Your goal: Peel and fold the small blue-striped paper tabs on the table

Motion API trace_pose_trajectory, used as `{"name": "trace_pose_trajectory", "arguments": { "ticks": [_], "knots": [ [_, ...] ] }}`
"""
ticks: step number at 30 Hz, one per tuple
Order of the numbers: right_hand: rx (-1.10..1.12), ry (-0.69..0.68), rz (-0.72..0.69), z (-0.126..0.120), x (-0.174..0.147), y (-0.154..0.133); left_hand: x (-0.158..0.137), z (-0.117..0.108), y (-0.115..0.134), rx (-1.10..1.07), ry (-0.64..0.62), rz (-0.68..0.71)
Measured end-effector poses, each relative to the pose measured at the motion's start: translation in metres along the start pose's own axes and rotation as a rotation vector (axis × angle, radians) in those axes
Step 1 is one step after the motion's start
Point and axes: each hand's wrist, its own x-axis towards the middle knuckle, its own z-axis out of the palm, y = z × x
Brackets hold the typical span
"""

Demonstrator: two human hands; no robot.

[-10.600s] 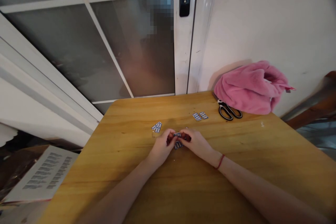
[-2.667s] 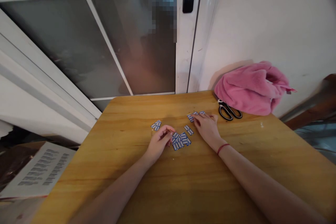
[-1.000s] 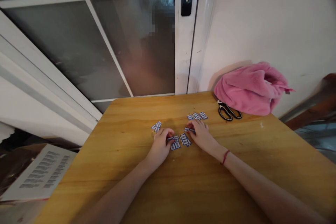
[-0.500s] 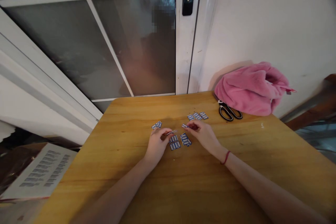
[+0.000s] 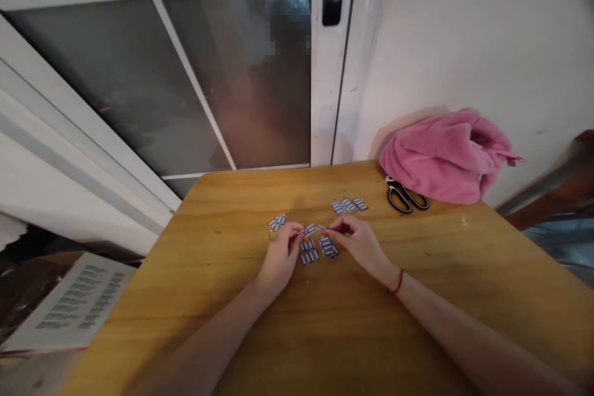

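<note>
My left hand (image 5: 278, 261) pinches a small white paper strip with blue edges (image 5: 309, 230) between thumb and fingertips. Opposite it, my right hand (image 5: 362, 247) grips a similar blue-edged strip (image 5: 321, 228), and the two strips meet or overlap in the gap between the hands. Just below them on the table lie a group of like pieces (image 5: 310, 257) and a second group (image 5: 328, 247). Beyond my left hand is a small cluster (image 5: 277, 221). Further back, past my right hand, several more pieces (image 5: 349, 205) lie in a row. Any print on them is too small to read.
The wooden table (image 5: 325, 334) stands against a glass-paned door (image 5: 223, 74) and a white wall. Black-handled scissors (image 5: 400, 197) rest beside a pink plush bundle (image 5: 445, 158) at the back right. A cardboard box (image 5: 69, 303) sits low at the left.
My right hand has come left toward my left hand, bringing the strips from apart to meeting or overlapping. My left hand has shifted slightly, showing more of the cluster beyond it.
</note>
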Motion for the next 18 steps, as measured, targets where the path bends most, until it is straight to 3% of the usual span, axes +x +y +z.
{"name": "trace_pose_trajectory", "arguments": {
  "ticks": [3, 10, 18],
  "knots": [
    [0.008, 0.003, 0.005, 0.0000, 0.0011, 0.0025, 0.0001, -0.0012, -0.0008, 0.035, 0.017, -0.032],
    [-0.025, -0.042, -0.119, -0.0049, 0.0017, 0.0010, -0.0018, -0.0056, -0.0004, 0.096, 0.056, 0.110],
    [-0.036, -0.089, -0.086, -0.0034, 0.0016, -0.0007, -0.0030, -0.0009, 0.0035, -0.043, -0.025, -0.006]
  ]
}}
